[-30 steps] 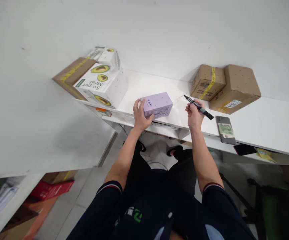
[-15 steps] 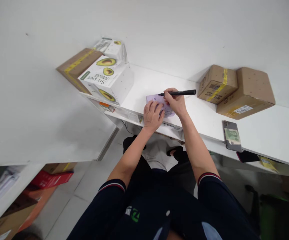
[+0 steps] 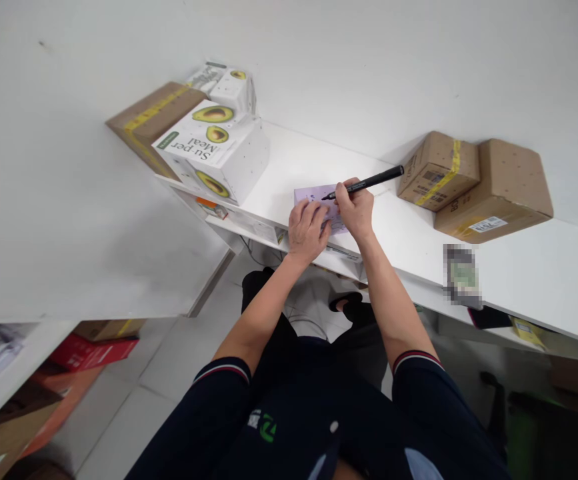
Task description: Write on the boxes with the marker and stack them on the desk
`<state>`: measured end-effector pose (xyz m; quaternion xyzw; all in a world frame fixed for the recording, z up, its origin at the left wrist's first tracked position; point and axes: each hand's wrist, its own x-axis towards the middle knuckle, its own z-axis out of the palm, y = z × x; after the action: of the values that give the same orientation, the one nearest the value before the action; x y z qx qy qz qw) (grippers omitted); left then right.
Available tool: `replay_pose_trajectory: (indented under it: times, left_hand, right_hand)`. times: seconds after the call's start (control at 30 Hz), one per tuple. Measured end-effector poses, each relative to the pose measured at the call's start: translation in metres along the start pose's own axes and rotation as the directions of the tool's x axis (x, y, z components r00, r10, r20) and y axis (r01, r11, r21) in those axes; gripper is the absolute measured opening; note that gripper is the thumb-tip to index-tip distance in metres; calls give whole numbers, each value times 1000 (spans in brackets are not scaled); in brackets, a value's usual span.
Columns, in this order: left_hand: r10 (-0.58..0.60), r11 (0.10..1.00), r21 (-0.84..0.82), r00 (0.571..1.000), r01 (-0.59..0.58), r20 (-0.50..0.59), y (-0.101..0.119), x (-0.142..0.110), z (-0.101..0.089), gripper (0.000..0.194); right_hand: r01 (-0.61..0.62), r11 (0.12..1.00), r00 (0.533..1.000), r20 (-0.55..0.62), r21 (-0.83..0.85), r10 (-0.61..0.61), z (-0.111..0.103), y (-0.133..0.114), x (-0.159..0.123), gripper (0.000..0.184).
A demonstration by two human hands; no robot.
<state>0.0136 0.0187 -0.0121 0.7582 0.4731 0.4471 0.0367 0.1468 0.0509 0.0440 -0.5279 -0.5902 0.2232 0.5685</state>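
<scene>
A small light-purple box (image 3: 305,193) with darker print lies on the white shelf, close to its front edge. My left hand (image 3: 309,230) rests on it with the fingers slightly spread, covering its left and front part. In my right hand (image 3: 356,210) is a black marker (image 3: 376,180), held in a writing grip. The marker's tip points left and down at the top of the purple box; whether it touches the surface I cannot tell. My right hand covers the box's right part.
Left on the shelf stand a white avocado-print box (image 3: 239,160), a brown carton (image 3: 163,110) and another white box (image 3: 231,90). Two brown cartons (image 3: 439,167) (image 3: 499,190) stand right, with a pixelated flat item (image 3: 463,275) near the front edge. Shelves (image 3: 43,353) with boxes are lower left.
The marker has tilted more steeply, its back end higher, and its tip has shifted slightly right and towards me over the purple box. My left hand stays on the box.
</scene>
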Motion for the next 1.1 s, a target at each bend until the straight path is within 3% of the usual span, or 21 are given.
replay_pose_trajectory:
  times: [0.83, 1.0, 1.1]
  left_hand:
    - [13, 1000, 5, 1000, -13, 3, -3, -1, 3, 38]
    - [10, 1000, 11, 1000, -10, 21, -3, 0, 1, 40]
    - [5, 1000, 8, 1000, -5, 26, -2, 1, 0, 40]
  right_hand:
    - [-9, 1000, 999, 44, -14, 10, -3, -3, 0, 36]
    - [-63, 986, 996, -50, 156, 72, -1, -1, -3, 40]
    - [-58, 968, 983, -158, 244, 98, -11, 10, -9, 42]
